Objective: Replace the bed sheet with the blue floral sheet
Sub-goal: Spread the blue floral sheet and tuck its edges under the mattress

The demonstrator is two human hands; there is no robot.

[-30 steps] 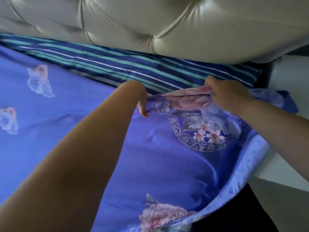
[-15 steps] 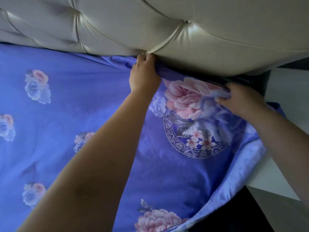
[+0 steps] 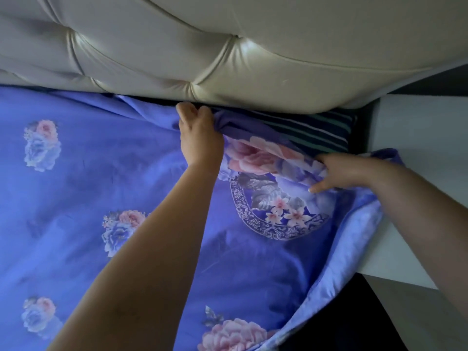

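Note:
The blue floral sheet (image 3: 96,178) covers most of the bed up to the headboard. My left hand (image 3: 198,134) grips the sheet's top edge right under the headboard, fingers curled into the fabric. My right hand (image 3: 334,171) pinches a bunched fold of the sheet near the bed's top right corner. Between the two hands, a patch of the striped blue-green sheet (image 3: 316,134) underneath shows uncovered. The floral sheet's right border (image 3: 336,254) hangs loose over the bed's side.
A tufted cream headboard (image 3: 228,59) fills the top of the view and overhangs the mattress. A white bedside surface (image 3: 415,138) stands right of the bed, with a dark gap (image 3: 336,323) below it at the bed's side.
My left hand carried the sheet's top edge up to the headboard, covering most of the striped sheet. My right hand has since drawn back slightly, and the striped corner shows again.

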